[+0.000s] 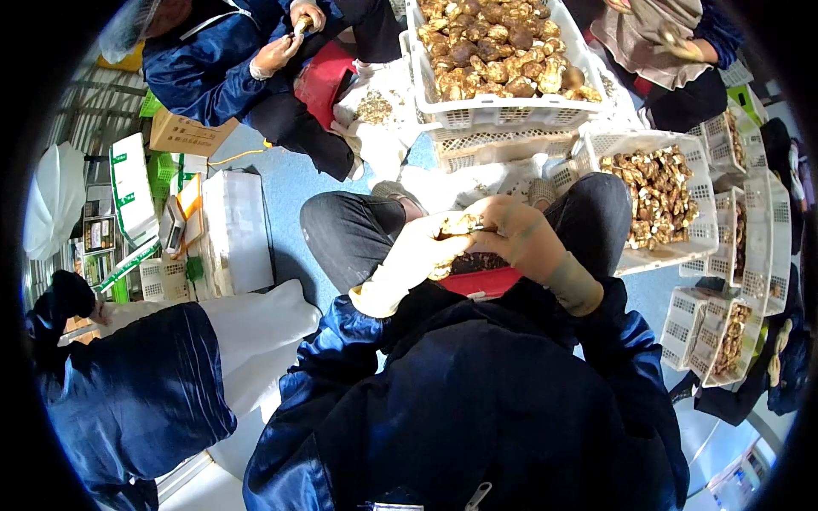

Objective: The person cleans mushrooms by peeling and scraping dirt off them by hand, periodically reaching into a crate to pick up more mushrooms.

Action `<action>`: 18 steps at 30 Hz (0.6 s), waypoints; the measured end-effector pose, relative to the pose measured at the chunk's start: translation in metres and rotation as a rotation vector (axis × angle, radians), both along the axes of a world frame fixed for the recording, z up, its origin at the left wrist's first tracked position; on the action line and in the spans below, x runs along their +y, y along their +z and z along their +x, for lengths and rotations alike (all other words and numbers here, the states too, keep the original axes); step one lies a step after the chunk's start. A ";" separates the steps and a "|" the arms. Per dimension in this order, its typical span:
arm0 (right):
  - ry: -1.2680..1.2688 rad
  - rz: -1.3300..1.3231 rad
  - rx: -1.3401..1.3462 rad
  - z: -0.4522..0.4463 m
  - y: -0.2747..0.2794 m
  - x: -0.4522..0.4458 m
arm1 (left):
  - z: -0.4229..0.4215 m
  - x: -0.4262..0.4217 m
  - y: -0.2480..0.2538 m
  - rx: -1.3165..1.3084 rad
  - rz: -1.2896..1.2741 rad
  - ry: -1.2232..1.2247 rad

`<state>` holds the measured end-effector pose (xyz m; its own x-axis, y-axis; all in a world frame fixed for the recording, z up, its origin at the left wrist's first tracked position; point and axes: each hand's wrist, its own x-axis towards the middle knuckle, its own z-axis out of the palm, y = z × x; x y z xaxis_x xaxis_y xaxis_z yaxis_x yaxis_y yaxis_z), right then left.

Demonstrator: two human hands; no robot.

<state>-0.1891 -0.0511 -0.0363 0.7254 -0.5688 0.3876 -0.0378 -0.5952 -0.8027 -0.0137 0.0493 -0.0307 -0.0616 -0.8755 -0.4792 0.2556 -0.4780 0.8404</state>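
Observation:
Both of my hands wear pale gloves and meet above my lap. My left hand (423, 249) is closed around a pale mushroom (460, 223), partly hidden by the fingers. Right against it, my right hand (521, 234) is closed on a thin dark tool (484, 227) that looks like a small knife; most of it is covered by the fingers. Below the hands, between my knees, a red container (477, 283) with dark bits shows in part.
A big white crate (426, 102) heaped with brown mushrooms stands ahead. Another mushroom crate (630, 266) is by my right knee, with several more baskets (682, 328) further right. Co-workers sit ahead on both sides; one person (136, 392) bends at my left near white boxes (240, 234).

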 end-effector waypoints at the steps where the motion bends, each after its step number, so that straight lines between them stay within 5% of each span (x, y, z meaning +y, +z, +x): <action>1: -0.018 0.101 0.029 -0.001 0.001 0.001 | -0.001 -0.001 -0.001 -0.006 -0.004 -0.009; 6: -0.050 0.578 0.238 -0.006 0.018 -0.002 | -0.003 -0.002 0.012 -0.099 0.040 -0.061; 9: 0.039 0.448 0.079 -0.002 -0.002 0.002 | -0.006 -0.005 0.012 -0.418 -0.068 -0.105; 12: -0.020 0.050 0.132 0.002 -0.012 0.003 | -0.008 -0.005 -0.003 -0.747 -0.304 -0.168; 18: -0.070 0.365 0.175 0.003 -0.014 0.006 | -0.010 -0.007 -0.012 -0.996 -0.383 -0.172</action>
